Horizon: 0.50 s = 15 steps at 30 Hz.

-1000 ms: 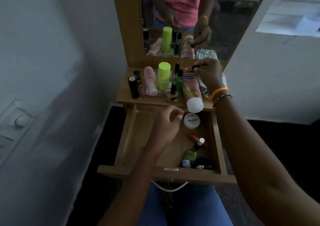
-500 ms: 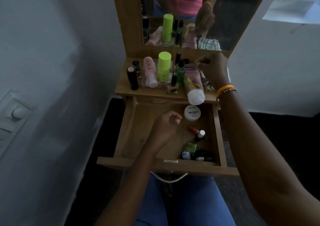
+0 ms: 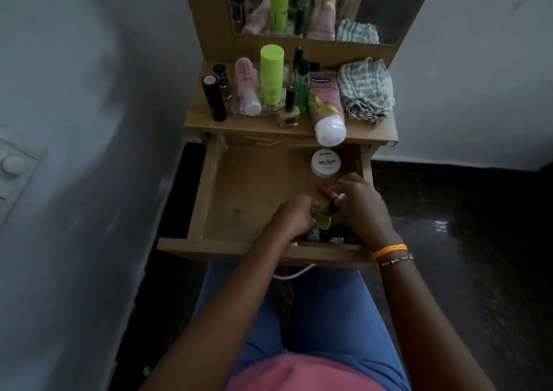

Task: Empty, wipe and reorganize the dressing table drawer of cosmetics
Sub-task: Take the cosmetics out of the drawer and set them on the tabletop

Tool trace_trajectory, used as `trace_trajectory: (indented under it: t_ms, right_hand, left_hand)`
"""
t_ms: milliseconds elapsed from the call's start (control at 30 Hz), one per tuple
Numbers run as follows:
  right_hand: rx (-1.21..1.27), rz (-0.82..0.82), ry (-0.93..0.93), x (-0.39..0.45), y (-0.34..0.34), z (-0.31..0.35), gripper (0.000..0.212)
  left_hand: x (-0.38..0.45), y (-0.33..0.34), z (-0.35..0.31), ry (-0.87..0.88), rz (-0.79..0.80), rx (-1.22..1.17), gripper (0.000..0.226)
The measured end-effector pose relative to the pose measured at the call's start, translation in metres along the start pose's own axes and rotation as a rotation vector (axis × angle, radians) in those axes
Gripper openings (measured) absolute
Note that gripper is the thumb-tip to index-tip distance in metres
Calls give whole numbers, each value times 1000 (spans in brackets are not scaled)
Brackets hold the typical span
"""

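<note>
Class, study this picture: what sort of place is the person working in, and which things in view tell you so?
Most likely a bedroom or dressing corner at home. A small wooden dressing table stands against a wall with a mirror above, cosmetics such as a lime green bottle on top, and an open drawer of nail polishes.

Left hand [image 3: 294, 215] and right hand [image 3: 360, 208] curled, knuckles nearly touching

Pink top [image 3: 302, 374], blue jeans [image 3: 326, 315], bare forearms, orange band [image 3: 390, 250] and beaded bracelet [image 3: 395, 260] on right wrist

Home bedroom: mirrored dressing table [image 3: 287, 128], cosmetics [image 3: 271, 73].
</note>
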State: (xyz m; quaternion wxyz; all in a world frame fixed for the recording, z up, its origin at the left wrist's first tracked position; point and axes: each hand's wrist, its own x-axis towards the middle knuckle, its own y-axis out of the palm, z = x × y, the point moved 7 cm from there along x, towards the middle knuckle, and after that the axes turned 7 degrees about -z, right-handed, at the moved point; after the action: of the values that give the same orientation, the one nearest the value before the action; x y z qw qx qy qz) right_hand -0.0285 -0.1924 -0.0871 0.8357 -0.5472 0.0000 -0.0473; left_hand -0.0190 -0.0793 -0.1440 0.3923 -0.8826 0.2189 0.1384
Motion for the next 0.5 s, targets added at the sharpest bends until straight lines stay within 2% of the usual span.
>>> trace_trajectory:
  t_ms: [100, 200, 400, 500]
  right_hand:
    - [52, -50, 85, 1, -2, -8, 14]
    - [112, -43, 143, 1, 0, -17, 16]
    - [129, -43, 161, -4, 4, -21, 22]
    - [95, -32, 157, -4, 6, -19, 23]
  left_hand:
    - [6, 13, -6, 70, 19, 152, 27]
    - [11, 16, -10, 112, -34, 256, 26]
    - [15, 24, -13, 146, 4, 344, 26]
    - [12, 21, -16, 97, 28, 287, 23]
